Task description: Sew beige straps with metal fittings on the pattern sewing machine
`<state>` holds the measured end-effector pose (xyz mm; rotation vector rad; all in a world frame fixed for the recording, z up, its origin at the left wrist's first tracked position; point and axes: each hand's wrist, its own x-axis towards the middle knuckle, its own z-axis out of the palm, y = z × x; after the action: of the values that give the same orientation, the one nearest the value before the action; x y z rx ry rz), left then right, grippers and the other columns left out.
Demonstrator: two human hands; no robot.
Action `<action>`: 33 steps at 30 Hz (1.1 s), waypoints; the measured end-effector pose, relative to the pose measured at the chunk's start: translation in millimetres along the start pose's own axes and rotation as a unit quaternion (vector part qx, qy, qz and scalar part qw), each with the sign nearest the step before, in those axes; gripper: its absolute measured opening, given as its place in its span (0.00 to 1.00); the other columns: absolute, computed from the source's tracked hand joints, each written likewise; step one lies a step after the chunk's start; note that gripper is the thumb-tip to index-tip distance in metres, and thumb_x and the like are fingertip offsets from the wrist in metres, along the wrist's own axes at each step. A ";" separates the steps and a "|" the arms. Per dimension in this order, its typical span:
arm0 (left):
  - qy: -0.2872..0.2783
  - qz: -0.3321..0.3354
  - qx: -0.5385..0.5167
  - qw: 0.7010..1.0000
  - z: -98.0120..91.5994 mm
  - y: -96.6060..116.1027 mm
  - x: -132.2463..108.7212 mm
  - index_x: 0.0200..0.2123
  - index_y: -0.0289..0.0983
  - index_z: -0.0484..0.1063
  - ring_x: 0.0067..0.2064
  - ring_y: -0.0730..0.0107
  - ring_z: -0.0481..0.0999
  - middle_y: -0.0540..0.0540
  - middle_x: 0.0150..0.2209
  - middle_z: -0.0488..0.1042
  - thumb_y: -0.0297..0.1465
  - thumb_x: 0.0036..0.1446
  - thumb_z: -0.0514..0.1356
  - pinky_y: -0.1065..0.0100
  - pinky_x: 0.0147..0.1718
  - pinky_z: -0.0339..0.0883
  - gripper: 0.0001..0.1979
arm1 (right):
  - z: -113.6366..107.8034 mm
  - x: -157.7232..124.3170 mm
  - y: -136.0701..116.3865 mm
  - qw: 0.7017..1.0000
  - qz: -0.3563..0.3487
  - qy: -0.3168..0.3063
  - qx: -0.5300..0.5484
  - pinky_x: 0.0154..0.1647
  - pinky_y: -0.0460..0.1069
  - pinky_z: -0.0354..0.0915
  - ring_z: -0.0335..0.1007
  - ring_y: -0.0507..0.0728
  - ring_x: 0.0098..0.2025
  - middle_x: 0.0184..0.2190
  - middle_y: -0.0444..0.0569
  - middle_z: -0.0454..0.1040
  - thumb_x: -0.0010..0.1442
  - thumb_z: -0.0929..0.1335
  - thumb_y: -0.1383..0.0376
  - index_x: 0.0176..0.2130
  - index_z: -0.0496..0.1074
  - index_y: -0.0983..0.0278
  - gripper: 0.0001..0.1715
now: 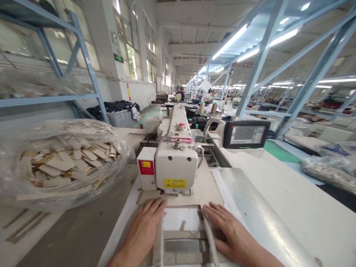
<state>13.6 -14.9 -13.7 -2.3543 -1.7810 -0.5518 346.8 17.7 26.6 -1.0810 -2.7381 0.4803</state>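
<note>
Beige fabric panel [211, 185] lies under the head of a white sewing machine [175, 167], its near edge jutting out toward the person. Two pale strips, a left strip [158, 241] and a right strip [210, 241], run back from that edge, roughly parallel, with a gap between them. The left hand [148, 222] rests palm down with fingers extended, fingertips at the panel's near left corner, beside the left strip. The right hand [226, 228] is likewise spread and unclenched, its fingertips at the near right corner by the right strip; whether its thumb pinches any material, I cannot tell. A shiny metal plate [241, 193] lies right of the panel, next to the pale surface [280, 181]. Above that, a dark-framed screen [246, 134] is lit. To the machine's left, a clear plastic bag [11, 181] gapes open, full of beige tabs [61, 164]. Farther back, dark cloth [119, 107] tops a grey bin [119, 119], and thread cones [214, 108] stand beyond the machine.
</note>
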 end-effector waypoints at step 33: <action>-0.077 -0.050 -0.065 0.994 14.8 -23.0 -4.6 0.65 0.49 0.67 0.68 0.47 0.65 0.45 0.66 0.66 0.32 0.70 0.50 0.38 0.62 0.65 0.23 | 5.4 28.8 -26.7 0.968 0.227 -0.059 -0.089 0.72 0.69 0.43 0.33 0.74 0.72 0.71 0.67 0.43 0.66 0.66 0.65 0.72 0.57 0.59 0.38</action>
<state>-6.3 -7.5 -31.6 -2.4647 -1.9974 -0.5269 307.5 17.9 31.8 -1.7970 -2.6628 0.3649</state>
